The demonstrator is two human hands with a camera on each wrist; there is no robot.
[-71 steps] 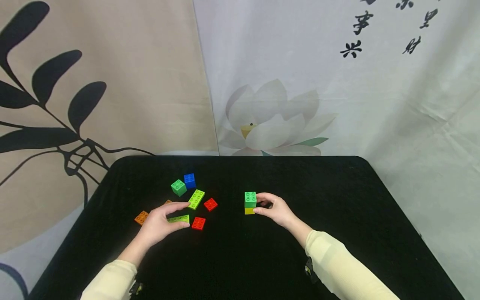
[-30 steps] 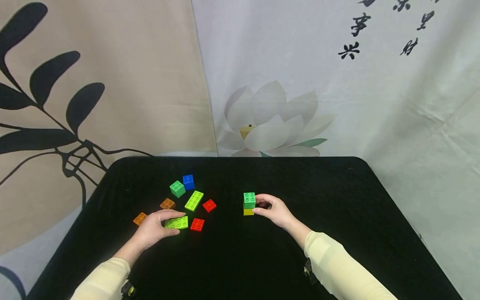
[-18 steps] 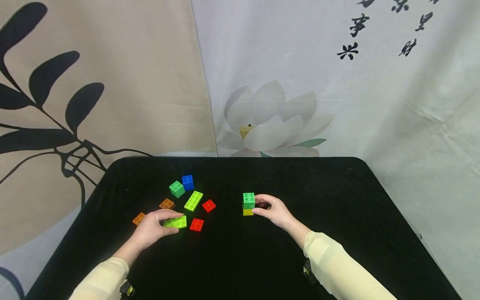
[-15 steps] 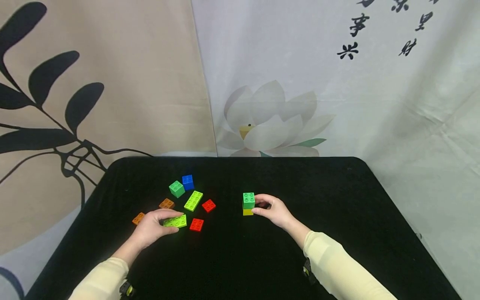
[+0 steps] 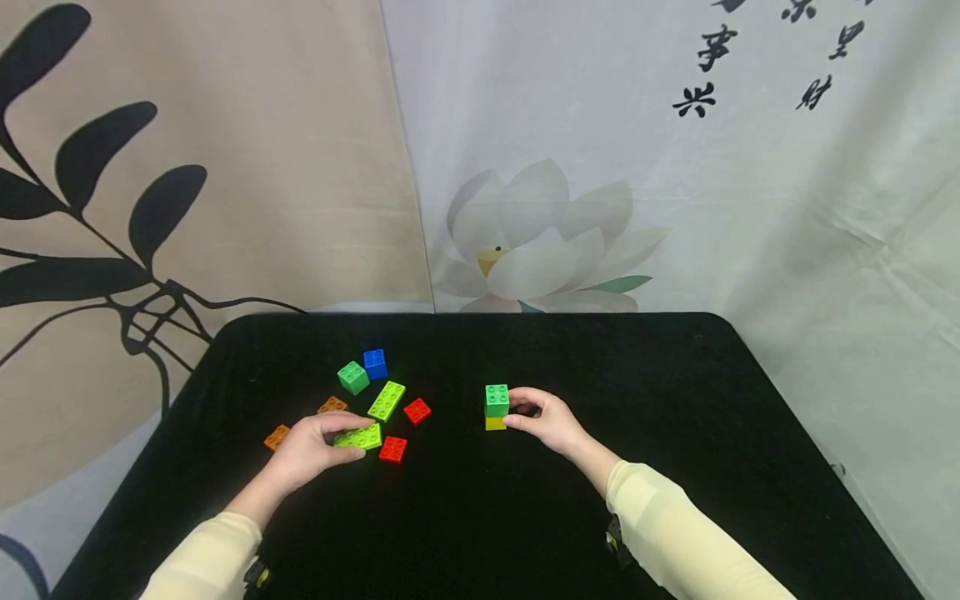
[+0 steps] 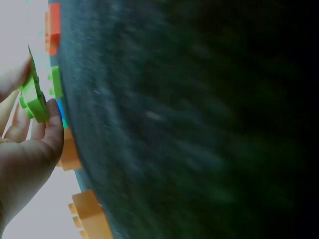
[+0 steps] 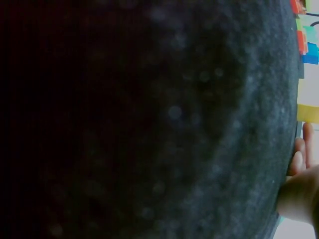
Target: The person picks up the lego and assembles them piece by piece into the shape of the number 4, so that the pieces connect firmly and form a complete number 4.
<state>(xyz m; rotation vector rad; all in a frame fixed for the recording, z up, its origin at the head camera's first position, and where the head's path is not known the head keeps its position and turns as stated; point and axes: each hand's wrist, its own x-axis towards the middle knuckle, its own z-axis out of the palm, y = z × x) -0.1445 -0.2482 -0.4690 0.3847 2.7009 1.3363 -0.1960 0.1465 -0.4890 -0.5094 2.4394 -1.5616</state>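
At black desk [image 5: 600, 358], pinched lime brick [image 5: 359, 436] by sides in left hand [image 5: 307, 447], green-over-yellow stack [image 5: 496, 407] in right hand [image 5: 553, 421], presumably keeping studs [image 5: 497, 391] clear.

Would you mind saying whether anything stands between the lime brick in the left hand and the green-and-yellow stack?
Between the lime brick and the stack, the near red brick and far red brick flank the direct line; nothing else visible intervenes.
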